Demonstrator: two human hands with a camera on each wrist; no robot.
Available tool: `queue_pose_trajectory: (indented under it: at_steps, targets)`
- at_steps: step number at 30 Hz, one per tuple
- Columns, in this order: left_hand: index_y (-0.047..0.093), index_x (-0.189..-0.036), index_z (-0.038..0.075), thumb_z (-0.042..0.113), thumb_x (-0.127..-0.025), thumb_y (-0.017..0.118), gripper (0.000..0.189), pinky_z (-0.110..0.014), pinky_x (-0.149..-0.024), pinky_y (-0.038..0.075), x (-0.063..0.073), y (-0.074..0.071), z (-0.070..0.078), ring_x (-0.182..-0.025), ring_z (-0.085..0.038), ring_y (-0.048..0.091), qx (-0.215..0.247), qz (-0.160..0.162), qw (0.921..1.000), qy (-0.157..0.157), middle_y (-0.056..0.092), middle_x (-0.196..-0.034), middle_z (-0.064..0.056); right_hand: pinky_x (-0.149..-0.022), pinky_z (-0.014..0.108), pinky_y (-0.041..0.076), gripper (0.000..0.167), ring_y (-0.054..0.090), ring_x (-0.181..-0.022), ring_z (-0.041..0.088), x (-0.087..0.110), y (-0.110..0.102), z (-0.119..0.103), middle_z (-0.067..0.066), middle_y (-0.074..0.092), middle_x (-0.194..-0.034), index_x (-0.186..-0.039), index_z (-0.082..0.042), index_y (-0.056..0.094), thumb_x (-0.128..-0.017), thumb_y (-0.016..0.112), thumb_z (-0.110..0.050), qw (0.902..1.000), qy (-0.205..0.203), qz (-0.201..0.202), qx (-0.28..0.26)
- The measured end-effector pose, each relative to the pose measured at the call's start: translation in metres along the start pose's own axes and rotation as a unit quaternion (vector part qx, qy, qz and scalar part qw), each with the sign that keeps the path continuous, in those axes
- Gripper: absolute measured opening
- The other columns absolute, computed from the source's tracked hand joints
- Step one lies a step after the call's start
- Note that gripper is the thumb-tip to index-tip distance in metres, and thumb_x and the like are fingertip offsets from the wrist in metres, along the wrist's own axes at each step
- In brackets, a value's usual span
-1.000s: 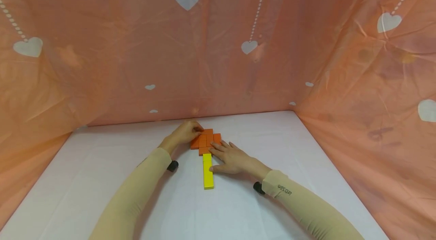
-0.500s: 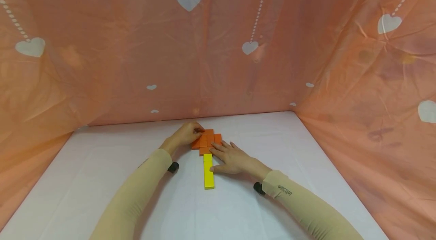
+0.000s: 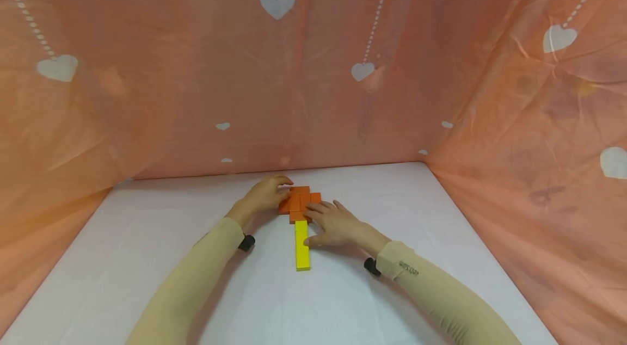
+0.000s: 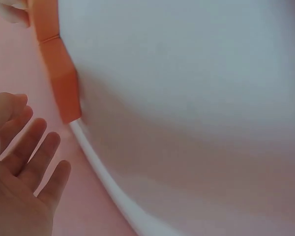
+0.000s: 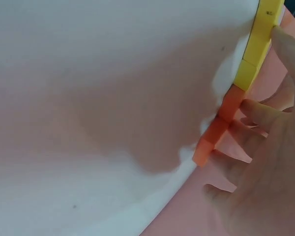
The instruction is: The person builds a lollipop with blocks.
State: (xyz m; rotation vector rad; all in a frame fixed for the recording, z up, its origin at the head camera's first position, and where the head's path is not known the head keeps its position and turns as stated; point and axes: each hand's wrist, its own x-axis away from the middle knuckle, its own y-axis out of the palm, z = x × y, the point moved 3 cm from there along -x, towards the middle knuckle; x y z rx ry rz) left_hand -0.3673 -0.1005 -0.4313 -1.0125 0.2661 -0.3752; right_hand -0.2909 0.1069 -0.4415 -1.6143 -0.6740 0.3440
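Several flat orange blocks [image 3: 295,203] lie edge to edge on the white table, with a long yellow block [image 3: 302,252] and a short yellow one [image 3: 301,225] in line below them. My left hand [image 3: 264,194] is at the upper left of the orange group. In the left wrist view its fingers are parted and loosely bent, apart from the nearest orange block [image 4: 65,93]. My right hand [image 3: 336,224] spreads over the right side. In the right wrist view its thumb touches the yellow block [image 5: 260,37] and its fingertips rest along the orange blocks [image 5: 231,103].
A white cloth covers the table [image 3: 235,290]. Pink curtains [image 3: 313,116] printed with white hearts hang behind and at both sides, close beyond the blocks. Small black wrist cameras [image 3: 246,242] sit under both forearms.
My left fingers have parted and lifted off the corner of the orange blocks. My right hand stays in nearly the same place. The head view has shifted slightly.
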Motion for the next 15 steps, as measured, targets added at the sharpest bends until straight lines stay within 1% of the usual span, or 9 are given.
queue_pose_trajectory:
  at_steps: [3,7,10,12,15]
  targets:
    - [0.065,-0.138,0.007,0.02,-0.105,0.061,0.036,-0.058,-0.115,0.04,0.006,-0.006,0.0,-0.139,-0.038,0.051,-0.002,0.012,0.9999,-0.005,0.054,-0.151,-0.014,-0.125,0.06,0.02,0.081,0.032,-0.153,0.033,-0.004,-0.004,0.002,0.002,0.036,-0.167,-0.158,-0.02,0.047,-0.093,0.065,-0.065,1.0,0.001,0.002,0.008]
    - [0.066,-0.136,0.004,0.016,-0.103,0.062,0.036,-0.058,-0.114,0.041,0.012,-0.01,0.0,-0.138,-0.04,0.051,-0.007,0.032,0.9992,0.023,0.054,-0.15,-0.017,-0.125,0.06,0.019,0.081,0.032,-0.153,0.032,-0.004,-0.007,0.005,0.002,0.035,-0.167,-0.158,-0.02,0.047,-0.093,0.066,-0.065,0.9999,0.01,-0.002,0.012]
    - [0.067,-0.134,0.001,0.015,-0.101,0.065,0.036,-0.058,-0.114,0.042,0.019,-0.01,-0.001,-0.137,-0.041,0.052,-0.009,0.048,0.998,0.04,0.056,-0.147,-0.02,-0.125,0.06,0.019,0.08,0.033,-0.153,0.032,-0.003,-0.009,0.007,0.002,0.037,-0.167,-0.158,-0.02,0.046,-0.094,0.064,-0.065,0.9999,0.012,-0.003,0.003]
    - [0.067,-0.133,0.0,0.015,-0.1,0.066,0.036,-0.058,-0.113,0.042,0.026,-0.011,-0.003,-0.136,-0.041,0.053,-0.014,0.06,0.9972,0.043,0.057,-0.145,-0.02,-0.124,0.062,0.019,0.079,0.034,-0.152,0.033,-0.002,-0.012,0.008,0.003,0.039,-0.166,-0.158,-0.019,0.046,-0.095,0.063,-0.064,0.9999,0.009,0.004,-0.008]
    - [0.068,-0.132,0.001,0.016,-0.1,0.067,0.036,-0.059,-0.112,0.043,0.041,-0.015,-0.006,-0.134,-0.041,0.054,-0.028,0.082,0.9955,0.038,0.059,-0.144,-0.019,-0.124,0.064,0.02,0.078,0.035,-0.152,0.033,0.002,-0.018,0.013,0.005,0.041,-0.164,-0.158,-0.018,0.045,-0.096,0.062,-0.063,0.9992,0.01,0.026,-0.03]
